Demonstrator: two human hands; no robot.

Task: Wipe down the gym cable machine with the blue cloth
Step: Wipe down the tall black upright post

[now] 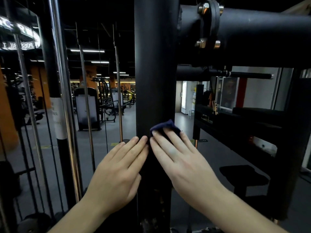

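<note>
- Two hands are in view, both laid against the cable machine (pixel 156 39), on its black upright post (pixel 154 89).
- Left hand (pixel 117 167): the fingers are straight and held close together, and it holds nothing. The fingertips touch the post's left side.
- Right hand (pixel 180 158): the fingers are straight and slightly spread. They press the blue cloth (pixel 165 126) flat against the post's front-right face. No pinch or curl is visible.
- Blue cloth: dark blue and bunched, trapped between the right fingers and the post. Its upper part shows above the fingertips, and the rest is hidden under the hand.
- The hands sit side by side at the same height, fingertips nearly meeting.
- A horizontal beam (pixel 260 31) runs to the right above the hands. A bolted flange (pixel 208 22) with silver bolts sits at its end beside the post.
- Chrome guide rods (pixel 58 81) stand left of the post, with a thin black cable (pixel 105 115) among them.
- A black column behind the rods carries a white label (pixel 58 118); its text is unreadable.
- A black pad (pixel 244 177) sits low on the right.
- Other gym machines stand on the grey floor (pixel 104 140) beyond.
</note>
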